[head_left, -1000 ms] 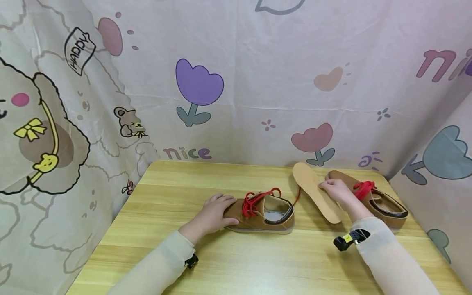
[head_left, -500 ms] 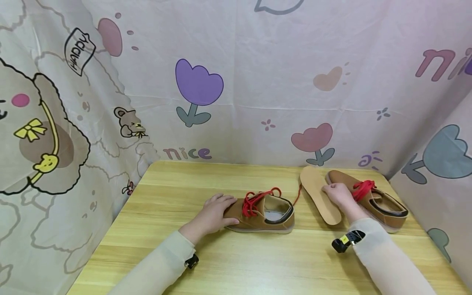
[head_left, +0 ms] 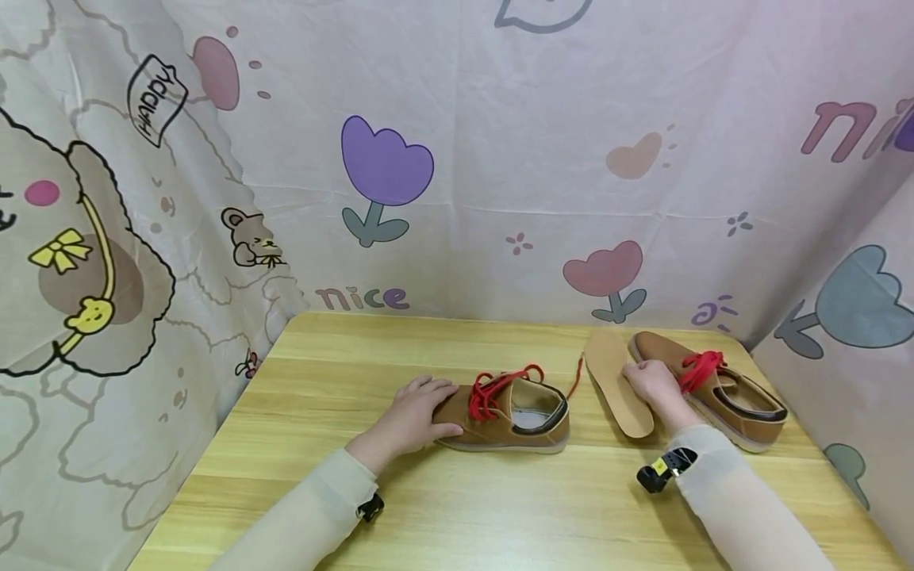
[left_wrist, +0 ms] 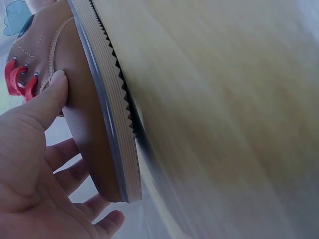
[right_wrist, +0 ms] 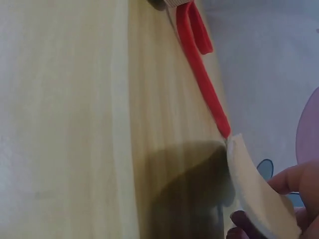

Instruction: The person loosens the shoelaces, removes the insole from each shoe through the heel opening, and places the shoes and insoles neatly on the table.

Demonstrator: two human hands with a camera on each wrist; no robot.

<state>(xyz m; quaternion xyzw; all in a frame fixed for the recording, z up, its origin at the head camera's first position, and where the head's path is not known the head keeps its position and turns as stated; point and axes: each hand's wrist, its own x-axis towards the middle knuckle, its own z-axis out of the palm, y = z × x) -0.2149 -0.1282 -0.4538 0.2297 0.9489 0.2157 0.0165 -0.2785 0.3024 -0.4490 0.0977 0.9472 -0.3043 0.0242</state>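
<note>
A brown shoe (head_left: 531, 432) with red laces sits on the table, its toe to the left. My left hand (head_left: 407, 416) grips that toe, the thumb on the near side and the fingers round the far side, as the left wrist view also shows. To the right, my right hand (head_left: 651, 385) pinches a tan insole (head_left: 607, 365) by its right edge. In the right wrist view the insole (right_wrist: 254, 184) is bent, with fingers on both of its faces; it casts a shadow on the table. Part of it is out of that frame.
A second brown shoe (head_left: 743, 416) with red laces stands to the right of my right hand. One loose red lace (head_left: 575, 377) from the first shoe trails towards the insole. Patterned curtains (head_left: 457, 159) hang behind the wooden table (head_left: 343, 349) and at both sides.
My right hand has moved slightly downward in the head view. The insole's top end has shifted down and right, and its lower end a little left. My left hand and its shoe have stayed put.
</note>
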